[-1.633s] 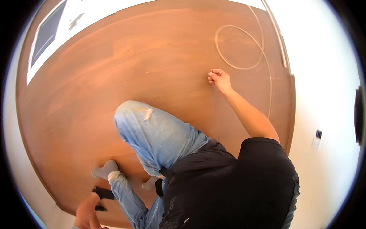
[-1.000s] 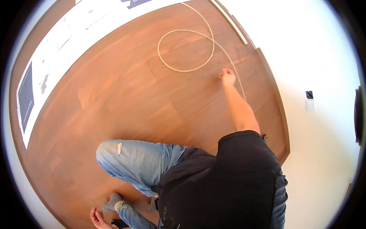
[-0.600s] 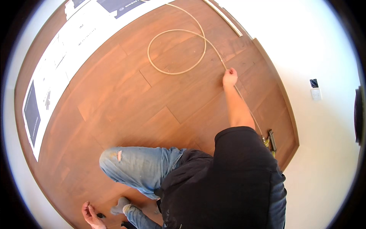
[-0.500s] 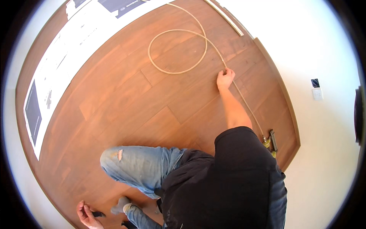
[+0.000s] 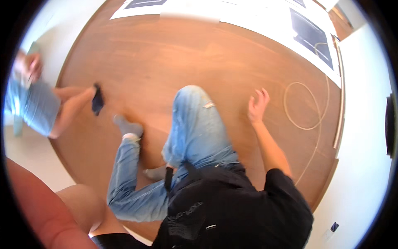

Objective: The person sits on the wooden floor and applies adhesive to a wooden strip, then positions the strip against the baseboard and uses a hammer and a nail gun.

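Observation:
My right hand (image 5: 258,106) is stretched out over the brown wooden floor (image 5: 207,54), fingers apart, holding nothing. Nearest to it on the right lies a thin beige hose (image 5: 286,96), looped once on the boards. One end of the hose runs up onto the white sheeting (image 5: 248,18); the other disappears behind my right arm. My left arm (image 5: 41,211) is bent and comes up blurred, very close, at the lower left. Its hand is outside the picture.
At the left another person in light blue shorts (image 5: 39,106) sits by the wall, hands blurred together, a dark-socked foot (image 5: 98,99) on the floor. My bent knee (image 5: 192,97) and grey-socked foot (image 5: 127,126) are in front. A long pale strip (image 5: 340,103) lies along the right wall.
My right hand has let go of the hose and opened. The view has swung left, bringing the other person in; the tool at the hose's end is no longer seen.

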`<state>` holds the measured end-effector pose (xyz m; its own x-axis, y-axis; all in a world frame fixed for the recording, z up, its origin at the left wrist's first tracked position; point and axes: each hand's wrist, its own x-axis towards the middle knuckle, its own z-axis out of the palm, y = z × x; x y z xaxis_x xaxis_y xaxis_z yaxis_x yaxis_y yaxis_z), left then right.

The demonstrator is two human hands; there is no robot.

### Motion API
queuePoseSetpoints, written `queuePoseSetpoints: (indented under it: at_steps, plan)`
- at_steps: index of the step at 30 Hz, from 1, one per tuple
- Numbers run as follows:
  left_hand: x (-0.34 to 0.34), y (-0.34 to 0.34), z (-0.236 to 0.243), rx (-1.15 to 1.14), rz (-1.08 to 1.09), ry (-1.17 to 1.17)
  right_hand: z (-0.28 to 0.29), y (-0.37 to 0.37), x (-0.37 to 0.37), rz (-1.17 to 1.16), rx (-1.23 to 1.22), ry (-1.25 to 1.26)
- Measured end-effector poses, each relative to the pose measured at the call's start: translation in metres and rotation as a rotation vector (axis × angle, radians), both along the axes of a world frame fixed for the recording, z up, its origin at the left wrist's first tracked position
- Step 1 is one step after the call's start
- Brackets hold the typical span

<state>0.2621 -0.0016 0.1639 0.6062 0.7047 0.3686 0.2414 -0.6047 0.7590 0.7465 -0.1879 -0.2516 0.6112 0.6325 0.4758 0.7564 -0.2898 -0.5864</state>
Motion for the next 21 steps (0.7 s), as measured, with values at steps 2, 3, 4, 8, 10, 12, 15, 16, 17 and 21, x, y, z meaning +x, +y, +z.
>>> queuePoseSetpoints:
  at_steps: [2, 3, 4, 8, 10, 12, 15, 16, 17, 21]
  plan:
    - [-0.018, -0.009, 0.007, 0.04, -0.04, -0.068, 0.065, 0.144, -0.037, 0.331, 0.326, 0.343]
    - [-0.038, -0.025, 0.017, 0.076, -0.03, -0.085, 0.117, 0.172, -0.099, 0.553, 0.384, 0.087]
    - [-0.036, -0.024, 0.005, 0.025, -0.064, -0.092, 0.151, 0.18, -0.135, 0.741, 0.406, -0.174]
    - [-0.073, -0.056, -0.01, -0.069, -0.038, -0.153, 0.313, 0.19, -0.259, 1.35, 0.446, -0.393]
    - [-0.1, -0.071, 0.01, -0.038, -0.026, -0.213, 0.424, 0.19, -0.344, 1.707, 0.653, -0.494]
    - [-0.152, -0.1, -0.002, -0.066, 0.011, -0.204, 0.509, 0.171, -0.446, 1.942, 0.947, -0.666]
    - [-0.221, -0.132, -0.004, -0.023, 0.116, -0.249, 0.624, 0.164, -0.558, 1.895, 1.24, -0.791]
    - [-0.247, -0.143, -0.004, -0.016, 0.177, -0.247, 0.655, 0.168, -0.591, 1.885, 1.28, -0.597]
    - [-0.261, -0.149, -0.002, -0.002, 0.217, -0.254, 0.686, 0.171, -0.607, 1.859, 1.273, -0.394]
    - [-0.282, -0.156, -0.009, 0.05, 0.301, -0.315, 0.762, 0.232, -0.589, 1.445, 1.268, -0.336]
